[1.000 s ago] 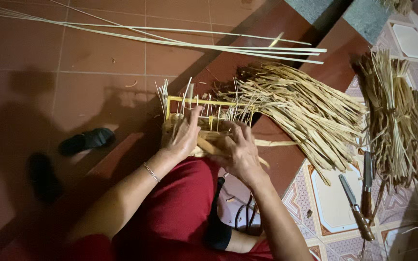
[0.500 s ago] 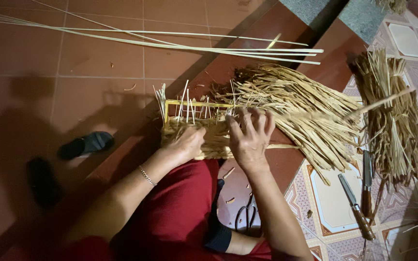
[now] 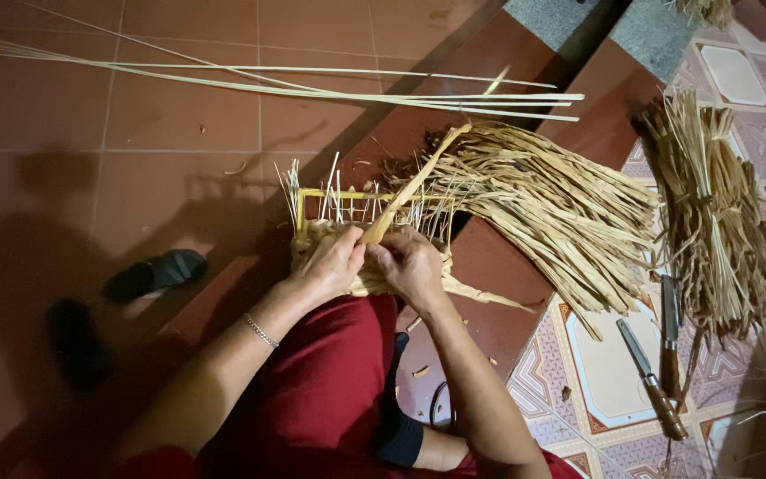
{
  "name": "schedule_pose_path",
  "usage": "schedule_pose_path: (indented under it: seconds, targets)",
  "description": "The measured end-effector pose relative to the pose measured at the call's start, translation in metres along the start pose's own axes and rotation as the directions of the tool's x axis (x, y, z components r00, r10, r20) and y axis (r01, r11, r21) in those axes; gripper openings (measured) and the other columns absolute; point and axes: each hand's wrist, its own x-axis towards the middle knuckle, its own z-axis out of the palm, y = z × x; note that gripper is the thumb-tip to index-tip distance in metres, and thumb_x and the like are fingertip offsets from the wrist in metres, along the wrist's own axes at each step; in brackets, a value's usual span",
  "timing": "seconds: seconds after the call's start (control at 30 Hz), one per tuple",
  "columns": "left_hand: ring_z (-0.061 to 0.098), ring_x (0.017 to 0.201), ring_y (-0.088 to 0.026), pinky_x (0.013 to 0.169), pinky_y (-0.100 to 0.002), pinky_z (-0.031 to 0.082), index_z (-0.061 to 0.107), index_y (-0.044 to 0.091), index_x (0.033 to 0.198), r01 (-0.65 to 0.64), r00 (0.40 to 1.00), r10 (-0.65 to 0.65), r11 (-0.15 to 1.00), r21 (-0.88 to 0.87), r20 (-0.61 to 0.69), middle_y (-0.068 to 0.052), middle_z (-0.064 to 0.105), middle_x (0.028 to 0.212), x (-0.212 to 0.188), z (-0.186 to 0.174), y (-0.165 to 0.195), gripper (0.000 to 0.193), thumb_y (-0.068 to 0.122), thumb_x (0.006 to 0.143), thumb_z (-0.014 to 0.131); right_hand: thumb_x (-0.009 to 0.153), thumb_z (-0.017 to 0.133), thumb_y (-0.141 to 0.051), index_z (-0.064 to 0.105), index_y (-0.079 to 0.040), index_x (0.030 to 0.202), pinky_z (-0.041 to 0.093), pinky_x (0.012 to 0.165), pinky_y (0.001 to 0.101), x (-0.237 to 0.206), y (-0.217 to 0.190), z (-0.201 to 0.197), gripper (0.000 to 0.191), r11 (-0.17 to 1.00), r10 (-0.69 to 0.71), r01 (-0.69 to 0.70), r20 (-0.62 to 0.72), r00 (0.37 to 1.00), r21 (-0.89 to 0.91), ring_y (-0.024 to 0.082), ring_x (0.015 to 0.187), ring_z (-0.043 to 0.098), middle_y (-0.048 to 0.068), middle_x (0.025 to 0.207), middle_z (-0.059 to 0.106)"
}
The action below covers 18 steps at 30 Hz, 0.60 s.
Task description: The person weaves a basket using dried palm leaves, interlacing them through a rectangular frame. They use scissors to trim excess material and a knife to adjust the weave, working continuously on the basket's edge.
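Both hands sit pinched together on one flat straw strip, left hand touching right hand. Half-woven basket right under them, two knives well off to the right.

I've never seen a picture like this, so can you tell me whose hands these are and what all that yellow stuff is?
A camera worn on a person's head looks down at their own two hands. The left hand and right hand together pinch a flat pale straw strip over a half-woven straw piece on a yellow frame. On the red tiled floor lie long thin pale reeds, a heap of dry straw strips, a second straw bundle, two wooden-handled knives and black sandals.
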Motion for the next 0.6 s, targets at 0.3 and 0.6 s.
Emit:
schedule_pose_path:
  seconds: [0.3, 0.6]
  targets:
    - [0.066, 0.058, -0.031, 0.051, -0.042, 0.054, 0.059, -0.007, 0.097, -0.335, 0.849, 0.432, 0.885, 0.323, -0.303, -0.019, 0.066, 0.07, 0.001, 0.013, 0.009, 0.01, -0.004, 0.089, 0.057, 0.09, 0.072, -0.005, 0.073, -0.001, 0.088, 0.056, 0.063, 0.0331, -0.009, 0.005, 0.021, 0.004, 0.998, 0.039, -0.034, -0.105, 0.994, 0.048, 0.018, 0.07, 0.062, 0.008, 0.082, 0.065]
    - [0.068, 0.056, -0.033, 0.048, -0.047, 0.054, 0.056, -0.004, 0.121, 0.044, 0.998, -0.033, 0.982, 0.184, -0.059, -0.02, 0.068, 0.068, 0.01, 0.004, 0.019, 0.026, 0.004, 0.097, 0.054, 0.092, 0.074, -0.005, 0.07, 0.003, 0.09, 0.056, 0.07, 0.0352, -0.011, 0.006, 0.015, 0.009, 0.981, 0.076, -0.059, -0.082, 0.994, 0.185, 0.022, 0.078, 0.068, 0.01, 0.088, 0.067]
